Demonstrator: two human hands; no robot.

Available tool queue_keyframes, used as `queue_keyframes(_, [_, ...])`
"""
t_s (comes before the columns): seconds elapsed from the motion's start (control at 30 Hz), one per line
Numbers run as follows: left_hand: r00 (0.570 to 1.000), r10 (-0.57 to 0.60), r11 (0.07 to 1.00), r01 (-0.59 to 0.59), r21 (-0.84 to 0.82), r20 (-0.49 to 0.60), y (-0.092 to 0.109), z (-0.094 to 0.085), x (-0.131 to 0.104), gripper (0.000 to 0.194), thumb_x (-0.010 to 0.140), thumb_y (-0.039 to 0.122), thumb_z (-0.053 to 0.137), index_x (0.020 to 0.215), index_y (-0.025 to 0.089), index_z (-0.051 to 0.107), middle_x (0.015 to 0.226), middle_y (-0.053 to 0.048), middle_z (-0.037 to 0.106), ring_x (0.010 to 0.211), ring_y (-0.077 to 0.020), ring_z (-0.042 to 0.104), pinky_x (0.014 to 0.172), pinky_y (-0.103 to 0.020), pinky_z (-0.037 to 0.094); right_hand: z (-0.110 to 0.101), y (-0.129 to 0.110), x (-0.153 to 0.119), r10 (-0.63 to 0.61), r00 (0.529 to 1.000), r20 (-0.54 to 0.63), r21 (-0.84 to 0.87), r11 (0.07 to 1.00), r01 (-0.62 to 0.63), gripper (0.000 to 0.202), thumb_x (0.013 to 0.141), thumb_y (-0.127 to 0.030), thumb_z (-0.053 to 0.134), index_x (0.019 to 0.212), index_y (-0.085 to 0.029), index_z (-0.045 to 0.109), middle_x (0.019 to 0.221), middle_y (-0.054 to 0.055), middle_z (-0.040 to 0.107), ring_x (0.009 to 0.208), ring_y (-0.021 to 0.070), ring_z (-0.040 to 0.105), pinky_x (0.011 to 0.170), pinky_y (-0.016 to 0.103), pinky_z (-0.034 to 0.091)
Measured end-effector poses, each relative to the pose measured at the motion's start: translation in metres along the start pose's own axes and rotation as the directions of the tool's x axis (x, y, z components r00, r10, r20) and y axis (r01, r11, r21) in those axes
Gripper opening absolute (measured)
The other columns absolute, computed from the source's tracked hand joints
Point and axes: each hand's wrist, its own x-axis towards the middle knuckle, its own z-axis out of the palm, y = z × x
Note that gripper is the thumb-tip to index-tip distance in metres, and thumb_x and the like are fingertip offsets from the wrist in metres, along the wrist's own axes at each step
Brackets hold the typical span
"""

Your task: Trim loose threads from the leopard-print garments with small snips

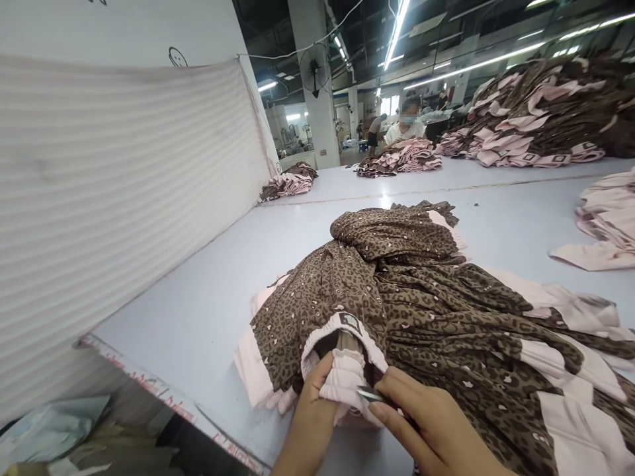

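A heap of brown leopard-print garments (421, 291) with pink trim lies on the pale blue table (208, 297) in front of me. My left hand (310, 416) pinches the pink elastic waistband (342, 380) of the top garment at the heap's near edge. My right hand (431, 430) holds small metal snips (371, 395), their tip touching that waistband. A small label (350, 322) sits on the waistband's upper rim.
A white corrugated board (114, 192) walls the table's left side. More garment stacks lie at the far left (290, 182), the far middle (401, 158), the back right (540, 112) and the right edge (605, 218). A seated person (404, 125) works at the far end.
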Motion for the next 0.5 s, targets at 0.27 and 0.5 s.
queue_keyframes(0.27, [0.999,-0.043,0.996,0.042,-0.075,-0.013,-0.001,0.002,0.000,0.036,0.062,0.025,0.076,0.098,0.020,0.075,0.101,-0.008,0.073,0.101,-0.0275,0.061,0.092,-0.035,0.044,0.008,0.000,0.013,0.026,0.997,-0.078,-0.017,0.999,-0.028,0.025,0.098,-0.032,0.036,0.078,-0.022,0.047,0.074,0.001,0.054,0.061,0.0154,0.056,0.052,0.022,0.038])
queue_keyframes(0.5, [0.994,-0.084,0.994,0.077,-0.082,-0.075,-0.002,-0.001,-0.001,0.039,0.061,0.026,0.074,0.100,0.019,0.074,0.100,-0.007,0.074,0.100,-0.0286,0.062,0.088,-0.036,0.047,0.001,-0.007,0.018,0.001,0.999,-0.044,0.071,0.997,0.002,0.030,0.098,-0.031,0.037,0.070,-0.021,0.046,0.069,-0.001,0.052,0.060,0.0136,0.054,0.054,0.022,0.037])
